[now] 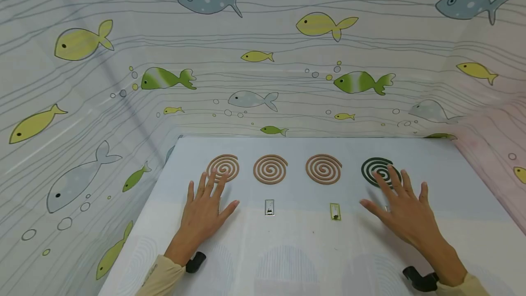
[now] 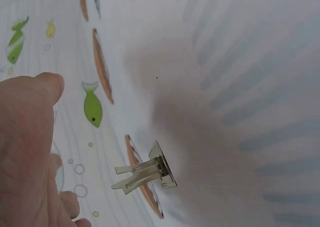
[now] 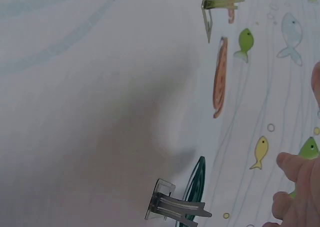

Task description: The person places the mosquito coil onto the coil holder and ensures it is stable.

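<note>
Both hands hover with spread fingers over a white table, holding nothing. My left hand [image 1: 201,217] has its fingertips overlapping the leftmost brown mosquito coil [image 1: 224,167]; a silvery metal coil stand [image 2: 145,174] shows beneath it in the left wrist view. My right hand [image 1: 412,219] partly covers a dark green mosquito coil [image 1: 371,171]. Below that hand, another metal coil stand [image 3: 175,206] appears in the right wrist view. Between the hands lie two more brown coils, the left one [image 1: 270,169] and the right one [image 1: 323,169]. In front of them sit a silvery stand [image 1: 269,208] and a yellow-green stand [image 1: 335,211].
A fish-patterned sheet [image 1: 222,122] rises behind the table [image 1: 296,241] and along both sides. Each wrist wears a strap with a black piece, one at the left wrist [image 1: 195,262] and one at the right wrist [image 1: 421,280]. Faint arch patterns mark the table's near part.
</note>
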Demonstrator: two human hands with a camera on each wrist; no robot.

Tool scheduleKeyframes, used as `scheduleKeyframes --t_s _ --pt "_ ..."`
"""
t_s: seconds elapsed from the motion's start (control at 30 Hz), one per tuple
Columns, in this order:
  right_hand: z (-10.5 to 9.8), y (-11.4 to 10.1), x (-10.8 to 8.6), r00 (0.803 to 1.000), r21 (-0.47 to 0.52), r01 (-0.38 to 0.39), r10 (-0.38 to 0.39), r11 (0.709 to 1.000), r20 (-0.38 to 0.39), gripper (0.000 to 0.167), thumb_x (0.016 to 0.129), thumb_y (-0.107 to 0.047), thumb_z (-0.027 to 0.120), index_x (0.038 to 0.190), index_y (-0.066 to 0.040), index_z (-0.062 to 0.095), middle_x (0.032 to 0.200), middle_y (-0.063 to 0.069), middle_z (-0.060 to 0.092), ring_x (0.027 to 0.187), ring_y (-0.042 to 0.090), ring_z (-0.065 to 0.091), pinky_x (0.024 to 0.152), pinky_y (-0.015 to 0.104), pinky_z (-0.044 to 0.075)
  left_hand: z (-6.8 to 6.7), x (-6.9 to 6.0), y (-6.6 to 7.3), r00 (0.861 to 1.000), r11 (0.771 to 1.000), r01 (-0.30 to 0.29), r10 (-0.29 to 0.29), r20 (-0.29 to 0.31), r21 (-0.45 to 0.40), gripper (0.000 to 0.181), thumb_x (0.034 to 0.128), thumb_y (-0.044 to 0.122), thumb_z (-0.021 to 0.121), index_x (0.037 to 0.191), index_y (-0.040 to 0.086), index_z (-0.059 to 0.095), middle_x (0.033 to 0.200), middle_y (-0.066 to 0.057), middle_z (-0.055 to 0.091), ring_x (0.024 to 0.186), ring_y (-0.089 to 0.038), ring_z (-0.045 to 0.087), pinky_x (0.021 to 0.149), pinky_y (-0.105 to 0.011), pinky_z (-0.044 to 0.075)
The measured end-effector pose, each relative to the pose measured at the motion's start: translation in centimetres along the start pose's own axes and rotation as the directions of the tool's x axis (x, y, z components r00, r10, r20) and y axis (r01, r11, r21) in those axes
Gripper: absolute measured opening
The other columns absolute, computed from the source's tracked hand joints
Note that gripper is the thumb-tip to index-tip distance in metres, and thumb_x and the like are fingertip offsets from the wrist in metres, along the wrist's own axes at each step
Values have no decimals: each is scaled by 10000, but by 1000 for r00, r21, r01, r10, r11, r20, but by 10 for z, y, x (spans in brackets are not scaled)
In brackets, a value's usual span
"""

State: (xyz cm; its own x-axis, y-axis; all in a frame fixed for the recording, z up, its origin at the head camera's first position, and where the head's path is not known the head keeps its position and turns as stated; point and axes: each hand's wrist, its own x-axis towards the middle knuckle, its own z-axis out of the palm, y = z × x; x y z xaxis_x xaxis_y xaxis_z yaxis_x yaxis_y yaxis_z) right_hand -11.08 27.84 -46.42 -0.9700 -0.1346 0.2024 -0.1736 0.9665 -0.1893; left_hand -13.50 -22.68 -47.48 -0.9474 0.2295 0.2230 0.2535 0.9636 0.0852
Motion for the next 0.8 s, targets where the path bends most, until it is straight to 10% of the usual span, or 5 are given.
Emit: scheduleKeyframes --t_s 0.27,0.47,0.8 --pt "-5 -8 5 998 160 -54 49 986 34 849 986 -614 580 1609 -95 327 1634 280 253 1445 560 264 1078 783 210 2 1 -4 1000 998 11 -11 5 -59 825 1011 626 515 1636 140 279 1675 -199 218 1543 -406 167 1193 -664 91" --pt "-8 -21 10 992 344 -118 122 931 8 638 1027 -527 581 1468 -68 541 1378 280 592 1103 491 632 844 639 513 3 6 -11 996 979 30 -45 -71 -202 717 1035 412 611 1564 -8 372 1601 -272 341 1468 -467 320 1150 -659 246" --pt "-6 -49 21 994 484 -80 104 871 -23 406 1040 -404 620 1299 -96 674 1192 117 721 1057 294 685 873 509 567 -3 8 -20 978 862 118 -186 -91 -492 459 1028 233 647 1411 1 545 1435 -207 561 1357 -393 506 1078 -580 420"
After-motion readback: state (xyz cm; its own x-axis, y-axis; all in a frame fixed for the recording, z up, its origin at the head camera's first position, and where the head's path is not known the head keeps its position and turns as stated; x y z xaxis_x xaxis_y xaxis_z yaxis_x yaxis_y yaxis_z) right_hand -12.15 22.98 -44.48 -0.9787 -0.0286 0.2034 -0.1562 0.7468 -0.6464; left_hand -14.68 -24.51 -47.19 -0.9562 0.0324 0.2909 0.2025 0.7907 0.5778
